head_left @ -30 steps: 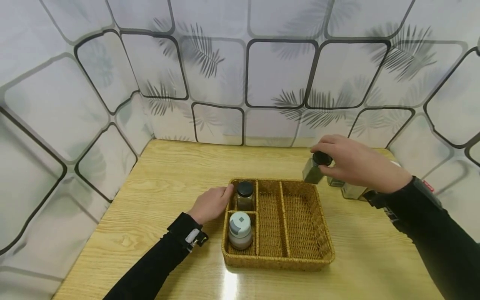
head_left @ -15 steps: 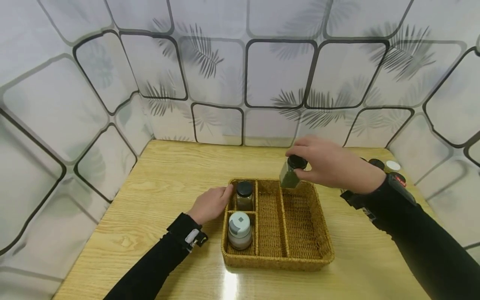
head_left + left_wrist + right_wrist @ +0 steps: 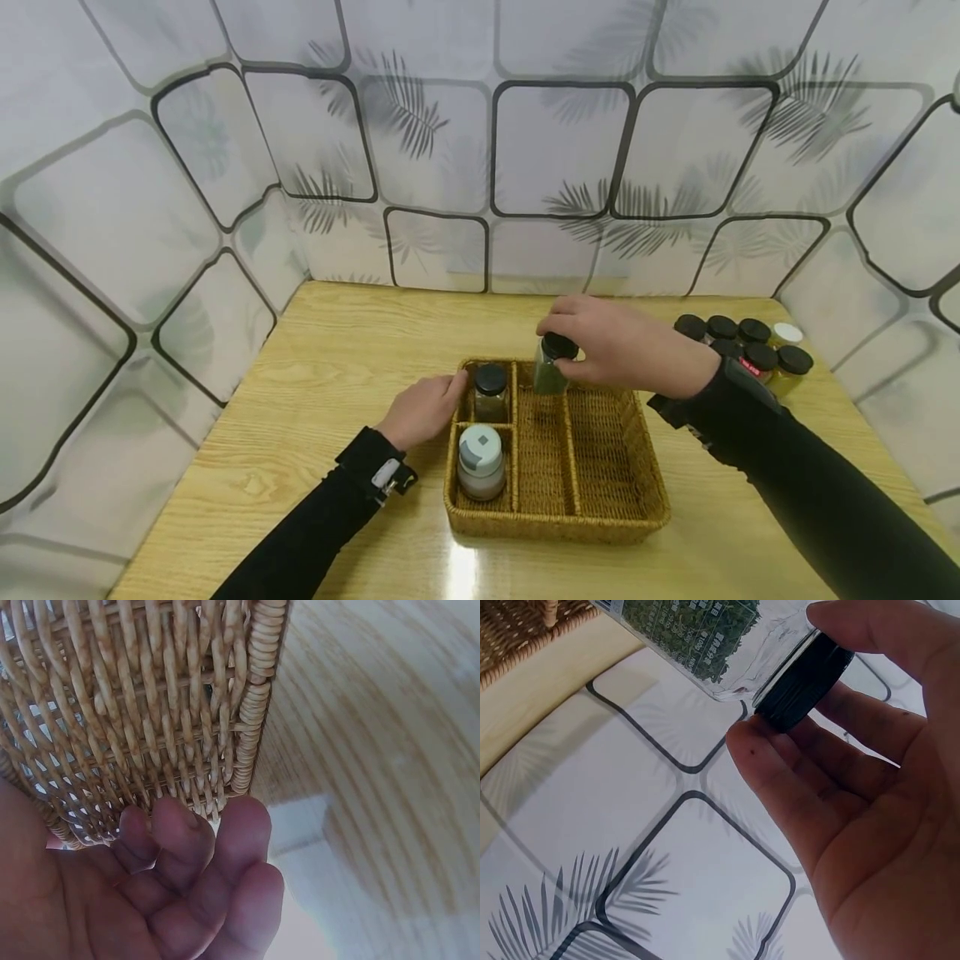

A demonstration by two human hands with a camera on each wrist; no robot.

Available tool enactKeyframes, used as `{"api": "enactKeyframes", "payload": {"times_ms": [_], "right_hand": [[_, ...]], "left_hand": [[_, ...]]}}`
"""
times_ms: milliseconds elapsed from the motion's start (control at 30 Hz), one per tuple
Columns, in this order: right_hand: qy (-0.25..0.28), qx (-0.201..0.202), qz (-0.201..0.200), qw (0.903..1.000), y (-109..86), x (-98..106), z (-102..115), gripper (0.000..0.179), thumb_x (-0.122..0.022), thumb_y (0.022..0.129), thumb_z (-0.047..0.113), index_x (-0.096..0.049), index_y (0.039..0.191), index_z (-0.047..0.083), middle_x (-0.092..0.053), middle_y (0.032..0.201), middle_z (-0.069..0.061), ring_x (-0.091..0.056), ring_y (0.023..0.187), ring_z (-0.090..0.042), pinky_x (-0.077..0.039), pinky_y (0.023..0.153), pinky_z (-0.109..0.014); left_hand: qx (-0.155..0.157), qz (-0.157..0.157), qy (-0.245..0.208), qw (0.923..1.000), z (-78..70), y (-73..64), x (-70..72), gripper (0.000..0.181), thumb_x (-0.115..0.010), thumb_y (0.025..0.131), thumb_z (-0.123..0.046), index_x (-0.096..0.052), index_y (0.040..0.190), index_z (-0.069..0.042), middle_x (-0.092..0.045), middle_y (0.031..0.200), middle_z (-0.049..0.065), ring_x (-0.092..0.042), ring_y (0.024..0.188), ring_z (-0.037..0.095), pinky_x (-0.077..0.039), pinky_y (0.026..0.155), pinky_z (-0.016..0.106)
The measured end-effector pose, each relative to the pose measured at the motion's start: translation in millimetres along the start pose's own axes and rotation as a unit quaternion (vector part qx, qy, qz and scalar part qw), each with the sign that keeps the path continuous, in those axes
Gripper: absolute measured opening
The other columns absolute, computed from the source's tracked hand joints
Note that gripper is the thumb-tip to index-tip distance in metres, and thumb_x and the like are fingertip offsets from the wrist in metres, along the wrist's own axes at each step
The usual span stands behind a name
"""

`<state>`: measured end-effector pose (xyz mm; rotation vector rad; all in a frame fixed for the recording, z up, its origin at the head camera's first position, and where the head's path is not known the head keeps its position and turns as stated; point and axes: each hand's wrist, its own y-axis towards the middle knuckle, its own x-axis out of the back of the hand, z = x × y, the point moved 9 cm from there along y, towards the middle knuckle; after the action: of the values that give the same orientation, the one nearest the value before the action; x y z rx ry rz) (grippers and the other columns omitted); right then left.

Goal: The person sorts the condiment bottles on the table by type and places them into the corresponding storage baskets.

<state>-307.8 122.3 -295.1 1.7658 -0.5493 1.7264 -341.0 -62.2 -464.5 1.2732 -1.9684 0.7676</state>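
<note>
My right hand (image 3: 611, 342) grips the black lid of a clear spice jar (image 3: 551, 375) of dried green herb flakes, over the back of the middle compartment of a wicker basket (image 3: 558, 527). In the right wrist view the fingertips and thumb pinch the lid (image 3: 802, 682), and the printed jar tilts. My left hand (image 3: 420, 408) holds the basket's left side at the back, thumb at the rim, bent fingers (image 3: 244, 832) beside the outer wall. Inside the left compartments stand a black-lidded jar (image 3: 491, 392) at the back and a jar with a pale blue-green lid (image 3: 481, 462) in front.
Several more jars (image 3: 787, 371), mostly black-lidded and one white-lidded (image 3: 786, 333), stand grouped on the wooden table (image 3: 315, 350) at the right, beyond the right forearm. A patterned curtain (image 3: 562, 150) closes off the table's back and sides.
My right hand has carried the herb jar leftward from beside the basket to over its middle compartment, and lowered it slightly. The jar group behind the arm has come into view. My left hand stays put.
</note>
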Motion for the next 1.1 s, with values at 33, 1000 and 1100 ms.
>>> {"api": "enactKeyframes", "payload": {"times_ms": [33,1000,1100], "right_hand": [[-0.001,-0.001,0.003,1.0000,0.9,-2,1,0.039,-0.076,0.089,0.021,-0.066,0.125,0.010,-0.062,0.117,-0.007,-0.061,0.095,-0.018,-0.053,0.077,-0.035],[0.007,-0.015,0.076,0.9970,15.1,-63,0,0.044,-0.079,0.089,0.029,-0.066,0.126,0.010,-0.063,0.112,-0.004,-0.061,0.102,-0.018,-0.053,0.089,-0.037],[0.007,-0.015,0.078,0.9968,14.4,-70,-2,0.043,-0.079,0.089,0.029,-0.066,0.126,0.009,-0.063,0.111,-0.004,-0.061,0.101,-0.019,-0.053,0.088,-0.037]], "left_hand": [[-0.001,0.000,0.000,1.0000,0.0,0.2,0.0,0.059,-0.019,0.111,-0.049,-0.046,0.070,-0.016,-0.037,0.060,0.000,-0.035,0.053,0.017,-0.036,0.064,0.035],[-0.003,-0.003,0.000,1.0000,-0.3,0.6,0.9,0.059,-0.020,0.111,-0.049,-0.046,0.070,-0.016,-0.037,0.060,0.000,-0.034,0.052,0.017,-0.035,0.061,0.034],[-0.004,-0.002,0.001,1.0000,-0.9,0.7,0.6,0.059,-0.020,0.111,-0.049,-0.046,0.070,-0.016,-0.037,0.060,0.000,-0.034,0.053,0.017,-0.035,0.061,0.034]]}}
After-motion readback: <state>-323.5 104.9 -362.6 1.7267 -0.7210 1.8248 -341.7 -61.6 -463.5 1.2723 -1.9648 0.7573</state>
